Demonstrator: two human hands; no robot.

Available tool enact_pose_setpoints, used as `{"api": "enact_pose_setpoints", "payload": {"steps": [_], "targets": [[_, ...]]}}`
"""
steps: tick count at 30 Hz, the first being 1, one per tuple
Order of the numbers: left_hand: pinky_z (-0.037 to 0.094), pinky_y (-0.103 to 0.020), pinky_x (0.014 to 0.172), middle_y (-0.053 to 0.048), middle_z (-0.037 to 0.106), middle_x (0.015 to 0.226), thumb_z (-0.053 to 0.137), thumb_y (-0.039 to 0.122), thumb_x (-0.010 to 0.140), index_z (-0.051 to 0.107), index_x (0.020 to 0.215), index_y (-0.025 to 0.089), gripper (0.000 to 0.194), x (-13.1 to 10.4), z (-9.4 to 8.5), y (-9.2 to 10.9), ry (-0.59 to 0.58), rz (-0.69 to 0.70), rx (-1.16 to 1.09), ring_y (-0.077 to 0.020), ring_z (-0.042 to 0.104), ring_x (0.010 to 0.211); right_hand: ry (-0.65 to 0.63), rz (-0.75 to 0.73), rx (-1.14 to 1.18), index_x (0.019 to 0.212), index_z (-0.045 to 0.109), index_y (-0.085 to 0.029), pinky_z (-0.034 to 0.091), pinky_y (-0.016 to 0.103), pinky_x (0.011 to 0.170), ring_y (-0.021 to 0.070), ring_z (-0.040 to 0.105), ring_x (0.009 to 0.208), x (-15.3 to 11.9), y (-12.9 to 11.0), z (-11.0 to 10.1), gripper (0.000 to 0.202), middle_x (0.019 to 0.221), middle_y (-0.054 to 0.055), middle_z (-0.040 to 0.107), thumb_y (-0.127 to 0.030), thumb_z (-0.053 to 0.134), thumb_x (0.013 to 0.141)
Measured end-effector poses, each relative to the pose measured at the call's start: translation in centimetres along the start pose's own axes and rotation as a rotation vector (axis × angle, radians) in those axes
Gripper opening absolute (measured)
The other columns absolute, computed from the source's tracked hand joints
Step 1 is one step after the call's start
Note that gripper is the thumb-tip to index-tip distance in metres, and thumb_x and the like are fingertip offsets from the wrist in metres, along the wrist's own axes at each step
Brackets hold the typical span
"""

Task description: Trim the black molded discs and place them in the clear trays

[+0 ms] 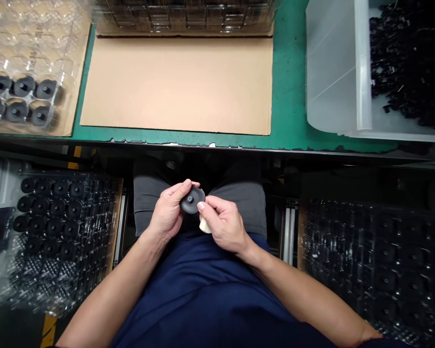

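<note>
Over my lap, my left hand (170, 207) is closed on a round black plastic part (191, 199), its thumb on the rim and its fingers behind. The part is a shallow disc with a short hollow stub in the middle, tilted to face me. My right hand (224, 220) is closed around a small tool with a cream-coloured handle (205, 226), whose end pokes out below the fingers. Its working end is hidden, so its kind does not show. The right thumb and fingertips meet the disc's lower right edge.
Ahead, a cardboard sheet (177, 84) lies on the green table (290, 72). Clear trays (188, 17) sit behind it. A partly filled tray (21, 96) of black discs is left; a bin (333, 67) of small black pieces, right. Tray stacks (58, 208) (369, 261) flank me.
</note>
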State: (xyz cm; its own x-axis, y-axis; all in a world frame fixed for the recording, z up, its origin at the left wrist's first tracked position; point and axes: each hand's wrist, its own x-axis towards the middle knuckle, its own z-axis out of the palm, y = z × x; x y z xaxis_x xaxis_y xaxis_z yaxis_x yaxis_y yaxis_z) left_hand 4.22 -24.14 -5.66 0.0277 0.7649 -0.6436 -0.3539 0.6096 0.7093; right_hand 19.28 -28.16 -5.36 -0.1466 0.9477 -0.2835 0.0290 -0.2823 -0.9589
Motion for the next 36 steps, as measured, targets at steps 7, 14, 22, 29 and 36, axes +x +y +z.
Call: {"api": "enact_pose_setpoints", "payload": {"steps": [7, 14, 22, 29, 36], "targets": [[0.056, -0.032, 0.098, -0.016, 0.079, 0.118, 0.082, 0.033, 0.087, 0.075, 0.131, 0.014, 0.048, -0.9, 0.8, -0.1, -0.174, -0.001, -0.075, -0.0254, 0.074, 0.111, 0.087, 0.093, 0.321, 0.070, 0.058, -0.018, 0.034, 0.025, 0.051, 0.0097, 0.042, 0.052, 0.3, 1.5, -0.2, 0.048, 0.061, -0.001, 0.053, -0.051, 0.062, 0.103], [0.054, -0.031, 0.105, -0.010, 0.075, 0.129, 0.090, 0.027, 0.082, 0.053, 0.156, 0.028, 0.083, -1.7, 1.0, -0.7, -0.259, 0.139, 0.046, -0.0225, 0.071, 0.119, 0.076, 0.057, 0.255, 0.070, 0.058, -0.018, 0.035, 0.026, 0.052, 0.0104, 0.043, 0.052, 0.2, 0.9, -0.5, 0.054, 0.061, 0.000, 0.053, -0.060, 0.061, 0.103], [0.055, -0.025, 0.074, -0.006, 0.077, 0.084, 0.097, 0.039, 0.072, 0.079, 0.106, 0.018, 0.044, -1.2, 2.6, -0.5, 0.010, 0.107, 0.187, -0.0190, 0.073, 0.081, -0.008, 0.037, 0.145, 0.069, 0.053, -0.019, 0.035, 0.027, 0.054, 0.0117, 0.044, 0.056, -0.7, 0.4, -0.4, 0.056, 0.062, 0.000, 0.051, -0.065, 0.054, 0.102], [0.055, -0.023, 0.067, -0.010, 0.076, 0.085, 0.097, 0.049, 0.067, 0.082, 0.084, 0.011, 0.044, 0.2, 2.9, -0.3, 0.017, 0.010, 0.148, -0.0154, 0.067, 0.074, 0.040, 0.082, 0.225, 0.065, 0.050, -0.021, 0.033, 0.026, 0.051, 0.0110, 0.041, 0.053, -1.2, 0.9, -2.2, 0.047, 0.059, -0.001, 0.050, -0.054, 0.058, 0.097], [0.062, -0.024, 0.068, -0.008, 0.073, 0.080, 0.098, 0.042, 0.065, 0.077, 0.080, 0.010, 0.041, 3.1, 2.3, -2.0, 0.012, -0.149, 0.198, -0.0173, 0.069, 0.074, 0.378, 0.028, -0.029, 0.071, 0.039, -0.023, 0.035, 0.025, 0.054, 0.0114, 0.044, 0.056, -4.7, 1.3, -7.6, 0.047, 0.062, -0.002, 0.049, -0.053, 0.048, 0.107]]}}
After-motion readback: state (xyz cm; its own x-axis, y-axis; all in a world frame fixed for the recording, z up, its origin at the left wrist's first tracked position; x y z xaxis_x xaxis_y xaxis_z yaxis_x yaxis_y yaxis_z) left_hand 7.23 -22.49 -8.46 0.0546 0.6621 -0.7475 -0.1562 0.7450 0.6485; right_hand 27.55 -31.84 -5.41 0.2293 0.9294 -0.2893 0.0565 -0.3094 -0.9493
